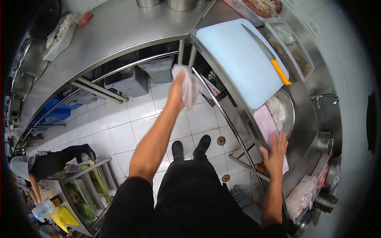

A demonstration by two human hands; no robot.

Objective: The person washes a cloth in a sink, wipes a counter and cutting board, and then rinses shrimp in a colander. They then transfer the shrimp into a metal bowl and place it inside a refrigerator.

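The left hand [177, 90] is closed around a pale pinkish-white fabric cloth [188, 88], which is held clear of the steel counters over the white tiled floor [119, 126]; the loose end of the cloth is motion-blurred. The right hand [275, 154] is open, fingers extended and spread, with no object enclosed. It is positioned over the flat pink cloth [266, 122] that lies along the front edge of the stainless-steel sink counter [303, 139]; whether the palm bears on that cloth cannot be determined. A round metal bowl [291, 113] with whitish contents sits just beside the pink cloth, partly under the corner of a light-blue rectangular cutting board [238, 59]. A knife [265, 49] with a long steel blade and an orange handle lies on the board, handle toward the bowl. A lidded clear plastic container [291, 47] is located behind the board. A wall-side metal faucet [325, 96] is mounted near the bowl. A co-worker [43, 164] stands at a vegetable rack [81, 190], well apart from both hands.
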